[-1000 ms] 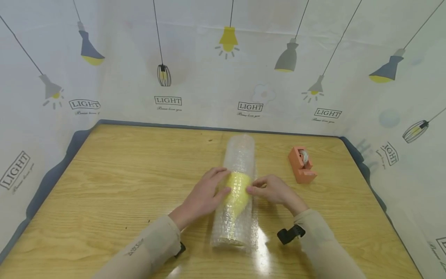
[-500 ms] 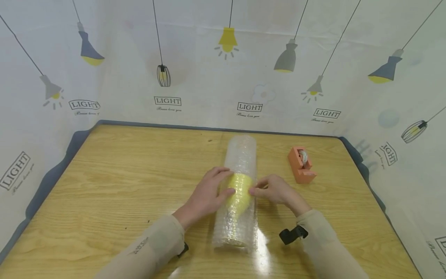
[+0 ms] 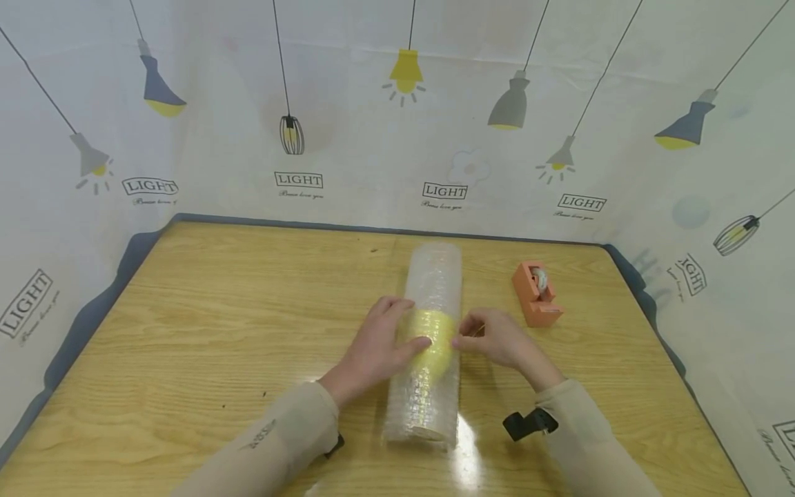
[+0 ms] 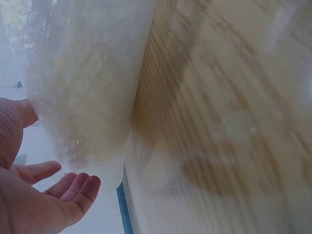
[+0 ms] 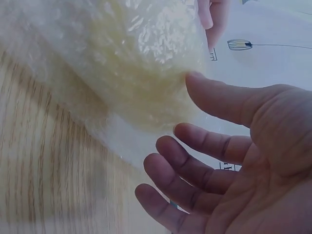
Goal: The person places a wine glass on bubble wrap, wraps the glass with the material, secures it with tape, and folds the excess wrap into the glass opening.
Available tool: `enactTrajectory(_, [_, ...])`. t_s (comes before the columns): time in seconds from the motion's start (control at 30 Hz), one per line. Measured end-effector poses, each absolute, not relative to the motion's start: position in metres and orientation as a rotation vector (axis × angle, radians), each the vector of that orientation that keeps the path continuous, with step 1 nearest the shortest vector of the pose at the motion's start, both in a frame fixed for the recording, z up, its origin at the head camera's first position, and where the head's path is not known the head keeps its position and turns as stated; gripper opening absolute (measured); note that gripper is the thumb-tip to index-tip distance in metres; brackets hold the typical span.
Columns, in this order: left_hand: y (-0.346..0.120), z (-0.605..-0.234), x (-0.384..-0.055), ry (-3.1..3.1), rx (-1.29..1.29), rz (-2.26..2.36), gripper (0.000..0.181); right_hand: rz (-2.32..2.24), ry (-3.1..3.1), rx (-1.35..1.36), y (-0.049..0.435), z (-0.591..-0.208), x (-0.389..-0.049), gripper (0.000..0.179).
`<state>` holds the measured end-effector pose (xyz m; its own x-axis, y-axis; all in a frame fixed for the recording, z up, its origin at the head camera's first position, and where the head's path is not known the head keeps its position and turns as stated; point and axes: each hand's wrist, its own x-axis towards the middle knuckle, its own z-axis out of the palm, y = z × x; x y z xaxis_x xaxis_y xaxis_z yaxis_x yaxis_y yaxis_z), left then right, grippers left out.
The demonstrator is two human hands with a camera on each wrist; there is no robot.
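A clear bubble wrap roll [image 3: 435, 276] lies lengthwise on the table, with a yellow item [image 3: 435, 348] showing through its middle. My left hand [image 3: 380, 345] rests against the roll's left side, its thumb on top. In the left wrist view, that thumb touches the bubble wrap [image 4: 87, 73] while the other fingers of the left hand [image 4: 48, 200] are loosely bent by its end. My right hand [image 3: 497, 339] is at the right side. In the right wrist view, its thumb [image 5: 209, 95] presses the wrap's edge, and its other fingers are relaxed and spread just beyond the wrap.
An orange tape dispenser [image 3: 537, 304] with a roll of tape stands to the right, beyond my right hand. The wooden table [image 3: 248, 297] ends at a cloth backdrop [image 3: 348, 138] printed with lamps on the far and side edges. Each wrist wears a black strap.
The bubble wrap roll has shifted slightly to the right, and both hands have moved right along with it. The loose layer showing along its right side is now less visible. The tape dispenser stays put.
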<state>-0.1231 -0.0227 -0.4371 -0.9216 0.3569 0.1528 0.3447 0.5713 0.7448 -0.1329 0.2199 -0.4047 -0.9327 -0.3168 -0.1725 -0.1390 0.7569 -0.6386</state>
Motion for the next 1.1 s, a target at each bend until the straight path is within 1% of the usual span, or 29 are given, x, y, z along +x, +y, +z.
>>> enactTrajectory(0.23, [-0.017, -0.435, -0.121, 2.756, 0.520, 1.276, 0.080, -0.997, 2.680, -0.376, 0.219, -0.401, -0.128, 0.021])
enactTrajectory(0.4, [-0.013, -0.435, -0.121, 2.741, 0.471, 1.261, 0.084, -1.027, 2.658, -0.377, 0.220, -0.399, -0.126, 0.021])
enactTrajectory(0.57, [-0.010, -0.434, -0.120, 2.731, 0.461, 1.276, 0.083, -0.999, 2.675, -0.341, 0.218, -0.398, -0.126, 0.033])
enactTrajectory(0.87, [-0.003, -0.432, -0.119, 2.755, 0.484, 1.234, 0.083, -0.883, 2.724, -0.176, 0.210, -0.399, -0.131, 0.050])
enactTrajectory(1.1, [-0.002, -0.431, -0.118, 2.794, 0.539, 1.183, 0.082, -0.850, 2.735, -0.128, 0.205, -0.397, -0.133, 0.054])
